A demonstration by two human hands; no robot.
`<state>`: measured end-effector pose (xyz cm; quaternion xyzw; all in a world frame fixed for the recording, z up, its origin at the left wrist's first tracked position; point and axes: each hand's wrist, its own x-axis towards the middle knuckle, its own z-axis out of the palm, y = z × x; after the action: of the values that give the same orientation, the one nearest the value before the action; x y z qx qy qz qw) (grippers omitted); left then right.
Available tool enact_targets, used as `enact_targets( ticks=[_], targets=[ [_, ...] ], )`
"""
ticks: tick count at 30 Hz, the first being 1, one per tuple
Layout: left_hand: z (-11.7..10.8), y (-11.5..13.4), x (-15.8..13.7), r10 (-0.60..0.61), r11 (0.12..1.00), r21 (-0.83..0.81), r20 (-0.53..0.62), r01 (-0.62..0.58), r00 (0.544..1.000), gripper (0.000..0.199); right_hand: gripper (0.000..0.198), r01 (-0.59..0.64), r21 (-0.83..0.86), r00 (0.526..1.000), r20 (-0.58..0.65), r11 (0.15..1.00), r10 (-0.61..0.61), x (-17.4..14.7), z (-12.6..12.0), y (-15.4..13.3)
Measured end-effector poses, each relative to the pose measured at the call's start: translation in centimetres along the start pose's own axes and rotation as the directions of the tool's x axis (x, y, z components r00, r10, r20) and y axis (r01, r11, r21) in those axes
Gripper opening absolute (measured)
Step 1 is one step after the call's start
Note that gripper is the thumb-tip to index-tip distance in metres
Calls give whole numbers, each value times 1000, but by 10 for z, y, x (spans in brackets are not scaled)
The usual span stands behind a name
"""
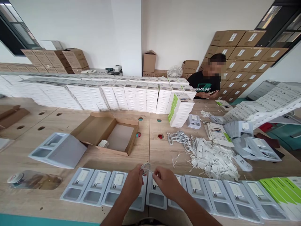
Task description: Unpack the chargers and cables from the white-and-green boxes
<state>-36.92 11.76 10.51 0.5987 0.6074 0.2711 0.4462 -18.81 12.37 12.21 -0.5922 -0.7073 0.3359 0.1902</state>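
My left hand is closed around a coiled white cable, whose loops stick up past the fingers. At its other side, my right hand pinches what looks like the cable's end; the fingertips partly hide it. Both hands hover over a row of pale grey plastic trays along the near table edge. In the upper recess of most trays lies a white charger, while the visible lower recesses hold nothing. My wrists and hands cover parts of the middle trays.
Coiled cables lie beside a heap of small white pieces. An open carton, stacked trays and a plastic bottle are to the left. White boxes form a wall behind. Across the table, a person holds something.
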Motion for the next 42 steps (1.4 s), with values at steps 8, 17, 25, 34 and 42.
enact_targets(
  ticks=[8, 17, 25, 34, 42],
  targets=[
    [11, 3, -3, 0, 981, -194, 42, 8, 999, 27, 22, -94, 655, 989, -23, 750, 144, 18, 18, -3],
    [18, 0, -1, -31, 856, -508, 140, 99, 990, 18, 29, -78, 707, 975, -95, 703, 203, 7, 33, -8],
    [11, 2, -3, -32, 827, -547, 180, 127, 983, 20, 41, 39, 585, 955, -260, 810, 143, 14, 32, 0],
    [-8, 1, -17, 1, 863, -492, 237, 119, 972, 28, 29, -51, 701, 998, 10, 712, 63, -4, 31, 5],
    [-82, -41, -68, -54, 999, 2, 134, 54, 989, 32, 50, -291, 640, 945, 310, 711, 108, -27, 87, 32]
  ],
)
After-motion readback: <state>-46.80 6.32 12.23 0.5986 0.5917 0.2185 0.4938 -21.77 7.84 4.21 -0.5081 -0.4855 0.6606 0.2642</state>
